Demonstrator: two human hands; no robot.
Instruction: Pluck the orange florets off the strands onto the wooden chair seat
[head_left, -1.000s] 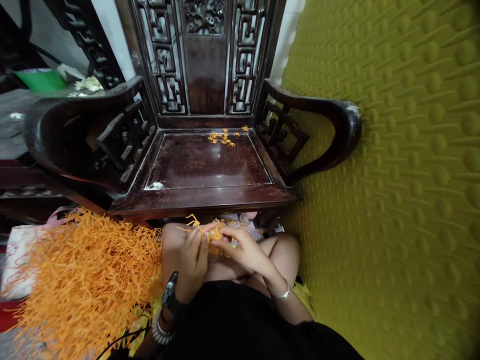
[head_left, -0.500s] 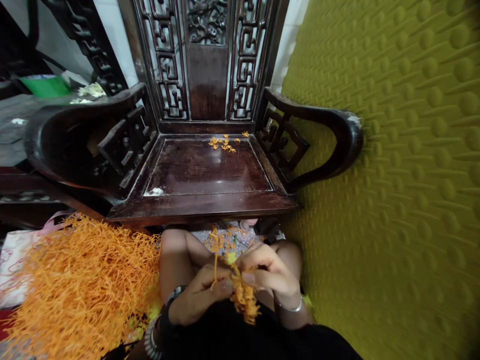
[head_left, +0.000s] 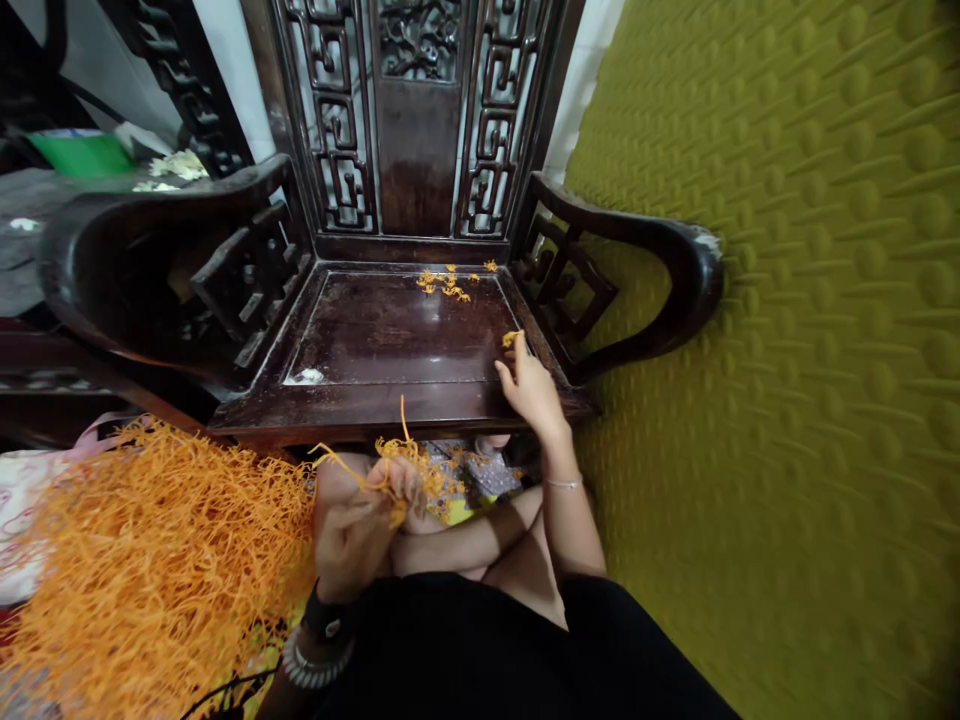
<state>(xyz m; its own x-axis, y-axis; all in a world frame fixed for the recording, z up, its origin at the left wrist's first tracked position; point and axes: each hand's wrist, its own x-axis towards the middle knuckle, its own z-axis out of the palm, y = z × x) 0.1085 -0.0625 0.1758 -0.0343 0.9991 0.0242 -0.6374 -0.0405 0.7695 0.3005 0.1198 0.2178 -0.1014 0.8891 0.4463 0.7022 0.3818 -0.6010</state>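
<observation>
The left hand (head_left: 352,540) pinches orange strings (head_left: 337,462); the right hand (head_left: 534,390), spread a little, touches an orange clump (head_left: 510,340) on the chair (head_left: 375,325). Only a few bits (head_left: 451,290) lie behind it; lots seem left in the big heap (head_left: 180,540), I'd say.

Left hand (head_left: 354,538): outline blurred; the exact contact of each finger with the orange strands (head_left: 341,463) cannot be determined. Right hand (head_left: 534,392): the fingers partly cover a small orange piece (head_left: 510,340) (grip or mere contact is unresolved). Orange pile (head_left: 172,530): cropped at the left and bottom edges; conceals part of the cloth bag (head_left: 28,482), itself cropped at left. Chair backrest (head_left: 417,155): top cut off by the upper edge.
</observation>
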